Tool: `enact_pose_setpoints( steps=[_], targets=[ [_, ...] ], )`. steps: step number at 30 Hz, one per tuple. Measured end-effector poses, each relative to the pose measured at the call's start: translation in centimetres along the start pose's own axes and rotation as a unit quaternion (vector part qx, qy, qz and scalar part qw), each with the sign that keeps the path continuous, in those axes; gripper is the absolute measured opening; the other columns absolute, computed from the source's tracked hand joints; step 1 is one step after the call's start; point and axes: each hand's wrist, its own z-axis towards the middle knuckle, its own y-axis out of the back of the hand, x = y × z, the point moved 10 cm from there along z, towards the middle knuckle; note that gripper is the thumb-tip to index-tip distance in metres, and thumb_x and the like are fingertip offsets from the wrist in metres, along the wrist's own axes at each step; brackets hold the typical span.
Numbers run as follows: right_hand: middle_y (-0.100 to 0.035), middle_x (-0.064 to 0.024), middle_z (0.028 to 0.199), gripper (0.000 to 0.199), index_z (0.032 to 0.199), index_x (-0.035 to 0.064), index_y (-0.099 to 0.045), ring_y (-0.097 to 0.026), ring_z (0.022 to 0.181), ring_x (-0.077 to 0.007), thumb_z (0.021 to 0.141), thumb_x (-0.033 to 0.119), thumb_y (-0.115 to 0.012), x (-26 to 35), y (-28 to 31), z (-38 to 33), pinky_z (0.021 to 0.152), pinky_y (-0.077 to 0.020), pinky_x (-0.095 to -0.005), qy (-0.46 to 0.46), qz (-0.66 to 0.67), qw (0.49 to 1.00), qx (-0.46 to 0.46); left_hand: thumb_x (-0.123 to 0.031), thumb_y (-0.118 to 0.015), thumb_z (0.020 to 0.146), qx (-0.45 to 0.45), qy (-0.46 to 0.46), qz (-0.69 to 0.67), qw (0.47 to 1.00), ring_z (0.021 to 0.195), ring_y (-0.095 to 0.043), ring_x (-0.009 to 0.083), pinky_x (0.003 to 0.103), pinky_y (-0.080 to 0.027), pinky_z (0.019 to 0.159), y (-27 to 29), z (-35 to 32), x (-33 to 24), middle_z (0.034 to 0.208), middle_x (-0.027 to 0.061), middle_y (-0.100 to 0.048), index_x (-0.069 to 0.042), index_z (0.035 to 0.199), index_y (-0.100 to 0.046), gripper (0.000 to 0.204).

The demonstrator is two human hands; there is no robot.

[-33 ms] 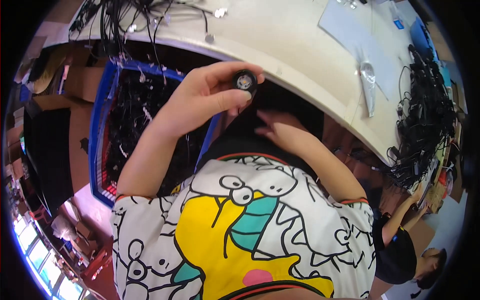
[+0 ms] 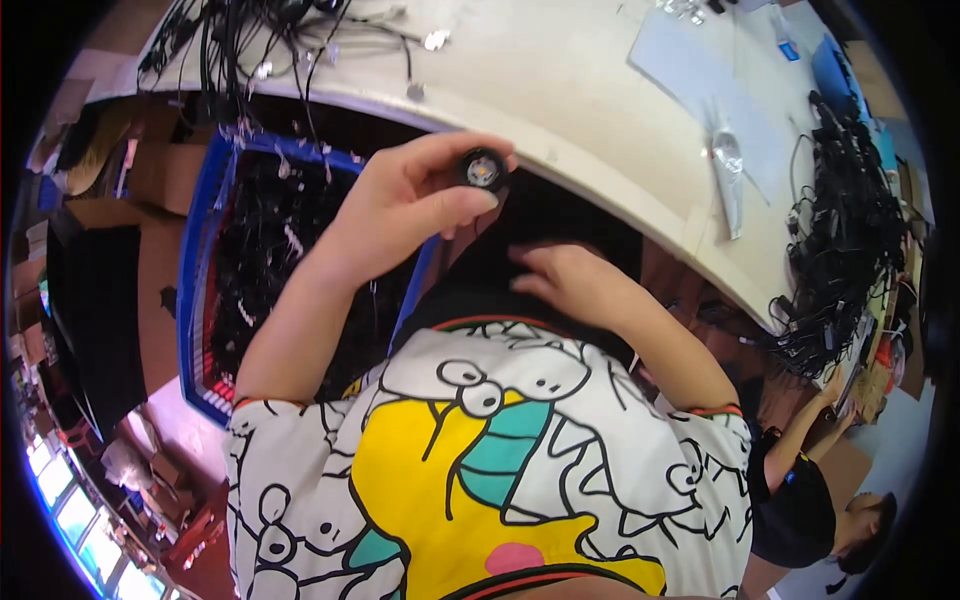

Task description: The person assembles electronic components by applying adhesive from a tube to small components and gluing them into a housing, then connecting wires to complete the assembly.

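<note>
My left hand (image 2: pixel 405 205) is closed, pinching a small round black LED lamp (image 2: pixel 483 170) between thumb and fingers. The lamp's face is turned up toward me, showing a small yellow spot in a pale centre. It is held just off the near edge of the white table (image 2: pixel 450 85). Lower and to the right, my right hand (image 2: pixel 575 285) hovers over my dark-clothed lap. Its fingers are apart and slightly smeared by motion, and no object shows in them. The hands do not touch each other.
Below the table at left stands a blue crate (image 2: pixel 190 290) full of black cables. More black cables (image 2: pixel 230 50) lie on the far left of the table, another heap (image 2: pixel 835 240) at right. A tapered silvery bag (image 2: pixel 728 165) lies nearby. Another person (image 2: pixel 800 510) works at lower right.
The lamp and my left hand sit slightly lower and further left in the picture. My right hand is a little lower too, its fingers less spread. The left grip is unchanged.
</note>
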Motion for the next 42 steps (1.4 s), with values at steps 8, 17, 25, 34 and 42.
enact_pose_setpoints(
  steps=[8, 17, 25, 34, 42],
  targets=[
    [-0.062, -0.0084, 0.08, 0.021, 0.095, 0.0036, -0.06, -0.057, 0.065, -0.0173, 0.08, 0.017, -0.057, 2.7, 23.2, 0.0, 0.06, -0.045, -0.0259, 0.008, -0.126, 0.933, -0.337, -0.045, -0.047, 0.085, -0.003, -0.254, -0.078, 0.964, 0.064, -0.046, 0.0073, 0.018, -0.037, 0.058, -0.8, 0.5, -1.9, 0.072, 0.003, -0.052, -0.002, 0.108, -0.043, 0.049],
    [-0.059, -0.0087, 0.096, 0.033, 0.105, 0.0137, -0.056, -0.056, 0.09, -0.0242, 0.075, 0.028, -0.059, -7.6, 32.5, 5.2, 0.077, -0.0436, -0.0343, -0.103, -0.208, 0.875, -0.426, -0.03, -0.055, 0.084, -0.009, -0.265, -0.071, 0.962, 0.058, -0.038, 0.0053, 0.017, -0.031, 0.051, -1.0, 0.2, -2.8, 0.072, 0.0031, -0.05, 0.0, 0.116, -0.04, 0.046],
    [-0.062, -0.0131, 0.087, 0.031, 0.091, 0.007, -0.063, -0.058, 0.081, -0.0249, 0.074, 0.033, -0.06, -6.6, 31.3, 7.9, 0.073, -0.0438, -0.0319, -0.041, -0.256, 0.874, -0.412, -0.009, -0.053, 0.082, 0.017, -0.269, -0.063, 0.961, 0.067, -0.045, 0.005, 0.016, -0.036, 0.057, -1.7, 0.5, -2.6, 0.08, 0.0032, -0.053, 0.002, 0.118, -0.042, 0.04],
    [-0.064, -0.0042, 0.078, 0.031, 0.091, 0.0111, -0.065, -0.059, 0.073, -0.0155, 0.075, 0.037, -0.059, -5.8, 30.6, 7.4, 0.068, -0.045, -0.0279, -0.107, -0.229, 0.883, -0.395, -0.036, -0.06, 0.079, -0.029, -0.195, -0.082, 0.977, 0.056, -0.039, 0.005, 0.017, -0.031, 0.051, -1.1, 1.8, 0.0, 0.069, 0.0017, -0.054, 0.001, 0.116, -0.045, 0.055],
    [-0.064, -0.0035, 0.077, 0.03, 0.088, 0.0118, -0.066, -0.059, 0.069, -0.0148, 0.074, 0.038, -0.059, -4.9, 29.8, 7.7, 0.065, -0.0456, -0.0276, -0.195, -0.245, 0.888, -0.336, -0.039, -0.061, 0.077, -0.042, -0.181, -0.082, 0.979, 0.055, -0.036, 0.0042, 0.017, -0.027, 0.05, -0.7, 2.0, 0.7, 0.063, -0.0018, -0.046, 0.002, 0.107, -0.053, 0.051]
  ],
)
